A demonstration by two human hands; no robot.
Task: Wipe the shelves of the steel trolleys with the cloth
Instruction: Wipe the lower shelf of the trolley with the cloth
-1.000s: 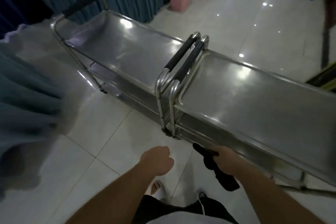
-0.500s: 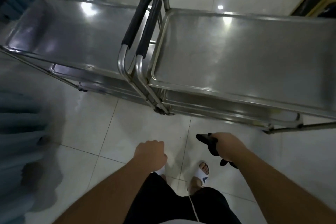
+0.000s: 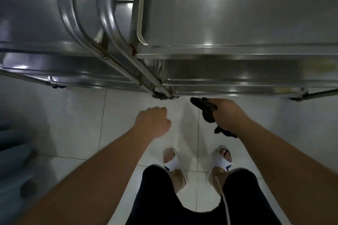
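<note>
Two steel trolleys stand end to end across the top of the head view, the left trolley [image 3: 27,14] and the right trolley [image 3: 237,9], with their curved handles [image 3: 108,23] meeting in the middle. Lower shelves [image 3: 228,76] show under the top ones. My right hand [image 3: 228,115] grips a dark cloth [image 3: 206,113], just in front of the right trolley's lower front edge. My left hand [image 3: 153,122] is curled into a fist and holds nothing, over the floor in front of the trolleys.
White tiled floor [image 3: 73,118] lies under me, with my feet in white sandals [image 3: 224,160] close to the trolleys. A blue-grey curtain or fabric [image 3: 12,151] hangs at the left edge. Trolley wheels [image 3: 162,95] sit near my right hand.
I have come closer to the trolleys and the view has tilted down, so they now fill the top. Both hands stay low in front of me, the right still holding the cloth.
</note>
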